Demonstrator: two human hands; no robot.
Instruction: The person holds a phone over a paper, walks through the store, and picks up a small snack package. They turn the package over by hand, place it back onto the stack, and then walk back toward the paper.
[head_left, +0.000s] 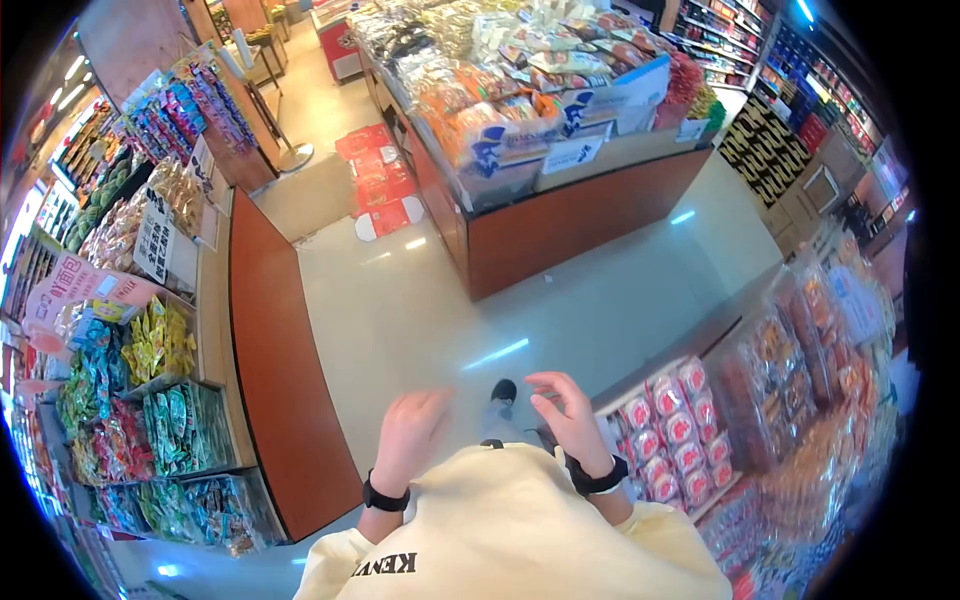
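Note:
My left hand [411, 432] is held in front of my chest, a black band round its wrist. Motion blurs its fingers, and I cannot make out anything in them. To its right, my right hand [568, 412] is raised with thumb and fingers bent and apart, holding nothing. Another black band [598, 478] circles that wrist. Nearest to the right hand is a tray of round red-and-white packs [672, 430] in clear wrapping. Both hands hang above the shiny floor, apart from the goods.
A wooden-sided bin [590, 215] heaped with bagged snacks stands ahead. Along the left runs a brown-sided counter [285, 370] with wrapped sweets [180, 430]. Bagged goods [790, 370] crowd the right. Flattened red cardboard [380, 180] lies in the aisle beyond.

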